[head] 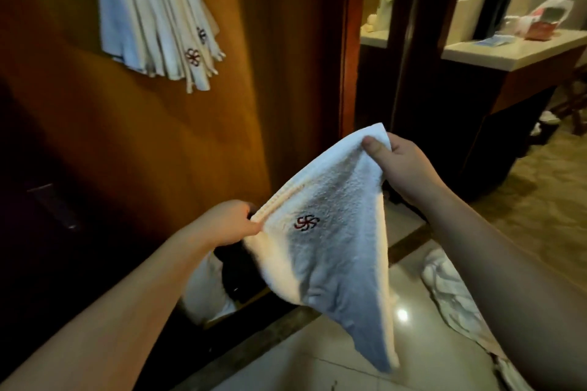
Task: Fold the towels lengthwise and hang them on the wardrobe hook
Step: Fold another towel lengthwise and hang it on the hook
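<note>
A small white towel (330,244) with a red embroidered emblem hangs stretched between my hands in front of the wooden wardrobe (178,143). My left hand (227,221) pinches its lower left corner. My right hand (398,165) grips the upper right corner, thumb on top of the cloth. The rest of the towel droops to a point toward the floor. Several folded white towels (152,16) hang in a fanned bunch high on the wardrobe door; the hook itself is out of view above.
A heap of white towels (451,292) lies on the glossy tiled floor at the right. A dark door frame (406,41) stands beyond the wardrobe. Past it, a pale counter (508,52) carries a dark kettle, bags and small items.
</note>
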The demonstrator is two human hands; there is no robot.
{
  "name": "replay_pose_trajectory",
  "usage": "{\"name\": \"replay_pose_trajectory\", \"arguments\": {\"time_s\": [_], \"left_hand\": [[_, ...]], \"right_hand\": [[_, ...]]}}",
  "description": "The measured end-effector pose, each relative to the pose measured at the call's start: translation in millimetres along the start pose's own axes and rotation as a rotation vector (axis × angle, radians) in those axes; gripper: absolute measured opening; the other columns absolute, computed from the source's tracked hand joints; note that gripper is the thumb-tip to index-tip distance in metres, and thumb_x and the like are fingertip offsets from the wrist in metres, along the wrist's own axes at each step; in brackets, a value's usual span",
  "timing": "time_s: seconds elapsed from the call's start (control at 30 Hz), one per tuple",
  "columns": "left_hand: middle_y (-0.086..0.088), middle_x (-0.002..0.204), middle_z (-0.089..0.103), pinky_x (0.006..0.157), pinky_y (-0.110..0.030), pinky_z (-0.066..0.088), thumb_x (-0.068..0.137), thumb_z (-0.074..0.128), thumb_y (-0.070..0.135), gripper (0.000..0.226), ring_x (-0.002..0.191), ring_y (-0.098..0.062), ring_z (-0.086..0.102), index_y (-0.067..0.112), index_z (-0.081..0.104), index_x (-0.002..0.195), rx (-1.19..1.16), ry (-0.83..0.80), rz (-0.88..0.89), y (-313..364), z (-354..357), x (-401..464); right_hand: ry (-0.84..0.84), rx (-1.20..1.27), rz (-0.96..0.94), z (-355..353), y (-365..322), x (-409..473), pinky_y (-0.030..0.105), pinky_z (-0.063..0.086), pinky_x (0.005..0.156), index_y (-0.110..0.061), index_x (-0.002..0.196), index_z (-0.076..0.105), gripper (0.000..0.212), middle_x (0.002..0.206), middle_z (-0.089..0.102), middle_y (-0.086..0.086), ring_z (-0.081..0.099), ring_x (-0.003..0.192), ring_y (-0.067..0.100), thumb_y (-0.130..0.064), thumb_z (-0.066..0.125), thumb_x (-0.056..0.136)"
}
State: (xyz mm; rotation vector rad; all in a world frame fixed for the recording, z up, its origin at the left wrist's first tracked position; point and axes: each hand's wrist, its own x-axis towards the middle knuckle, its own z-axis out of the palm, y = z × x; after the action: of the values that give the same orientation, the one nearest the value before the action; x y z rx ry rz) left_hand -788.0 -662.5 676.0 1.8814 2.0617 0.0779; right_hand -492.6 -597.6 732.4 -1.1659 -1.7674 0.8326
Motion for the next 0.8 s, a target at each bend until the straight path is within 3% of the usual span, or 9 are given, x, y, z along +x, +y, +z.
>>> {"name": "replay_pose_trajectory", "arguments": {"time_s": [0.03,0.1,0.23,0.37,0.43,0.5,0.6,0.7,0.8], "left_hand": [[0.008,0.077,0.063,0.055,-0.028,0.040,0.089,0.060,0.033,0.025,0.067,-0.010,0.057,0.022,0.067,0.111,0.071,-0.008,-0.040,-15,3,-9],[0.007,0.080,0.064,0.060,-0.030,0.038,0.089,0.055,0.035,0.028,0.072,-0.013,0.059,0.026,0.065,0.113,0.175,-0.012,-0.111,-45,10,-26],[0.000,0.118,0.062,0.088,-0.037,0.040,0.093,0.050,0.035,0.035,0.114,-0.022,0.055,0.022,0.061,0.123,0.137,0.062,-0.170,-103,8,-63],[-0.005,0.117,0.065,0.088,-0.036,0.050,0.095,0.055,0.031,0.031,0.105,-0.025,0.062,0.014,0.060,0.121,-0.106,0.221,-0.255,-145,1,-108],[0.000,0.104,0.064,0.081,-0.035,0.051,0.096,0.058,0.033,0.026,0.097,-0.022,0.063,0.012,0.061,0.111,-0.208,0.296,-0.278,-162,-1,-130],[0.002,0.091,0.065,0.068,-0.034,0.049,0.094,0.063,0.033,0.020,0.083,-0.018,0.062,0.014,0.061,0.098,-0.288,0.376,-0.270,-177,-4,-149],[0.002,0.088,0.065,0.063,-0.029,0.045,0.091,0.068,0.027,0.009,0.080,-0.013,0.060,0.021,0.061,0.090,-0.423,0.445,-0.267,-197,-8,-175],[0.004,0.089,0.066,0.065,-0.028,0.047,0.092,0.068,0.023,0.003,0.081,-0.012,0.062,0.022,0.065,0.091,-0.519,0.505,-0.278,-218,-13,-201],[0.002,0.080,0.066,0.063,-0.025,0.049,0.092,0.065,0.012,0.002,0.070,-0.011,0.062,0.011,0.066,0.092,-0.970,0.595,-0.252,-233,-17,-221]], "right_hand": [[0.004,0.010,-0.003,10,-5,-3,0.017,0.046,0.057,-0.025,0.091,0.068,0.026,0.072,0.066,-0.008,0.061,0.059,-0.004,-0.045,0.053,0.100],[0.006,0.029,-0.010,28,-16,-9,0.009,0.040,0.045,-0.024,0.089,0.067,0.027,0.066,0.062,-0.009,0.057,0.049,-0.006,-0.044,0.053,0.100],[0.031,0.063,-0.017,65,-37,-25,0.013,0.045,0.050,-0.033,0.085,0.063,0.023,0.071,0.065,-0.010,0.060,0.054,-0.007,-0.043,0.051,0.101],[0.056,0.051,0.011,99,-44,-41,0.028,0.050,0.069,-0.032,0.086,0.064,0.024,0.081,0.069,-0.008,0.064,0.070,0.002,-0.046,0.050,0.101],[0.069,0.057,0.015,113,-45,-49,0.029,0.050,0.073,-0.030,0.089,0.064,0.025,0.084,0.069,-0.007,0.065,0.076,0.007,-0.046,0.049,0.101],[0.080,0.064,0.019,127,-47,-57,0.021,0.048,0.069,-0.029,0.093,0.063,0.024,0.084,0.067,-0.011,0.062,0.076,0.005,-0.046,0.049,0.102],[0.061,0.053,0.017,139,-55,-66,0.005,0.040,0.056,-0.026,0.102,0.062,0.022,0.084,0.060,-0.018,0.055,0.075,-0.005,-0.043,0.047,0.103],[0.015,0.033,0.017,148,-64,-72,0.016,0.042,0.065,-0.024,0.100,0.065,0.028,0.088,0.064,-0.012,0.059,0.080,0.003,-0.046,0.048,0.102],[0.006,0.066,0.007,156,-72,-80,0.025,0.045,0.071,-0.029,0.092,0.066,0.028,0.089,0.066,-0.011,0.062,0.084,0.008,-0.049,0.049,0.101]]}}
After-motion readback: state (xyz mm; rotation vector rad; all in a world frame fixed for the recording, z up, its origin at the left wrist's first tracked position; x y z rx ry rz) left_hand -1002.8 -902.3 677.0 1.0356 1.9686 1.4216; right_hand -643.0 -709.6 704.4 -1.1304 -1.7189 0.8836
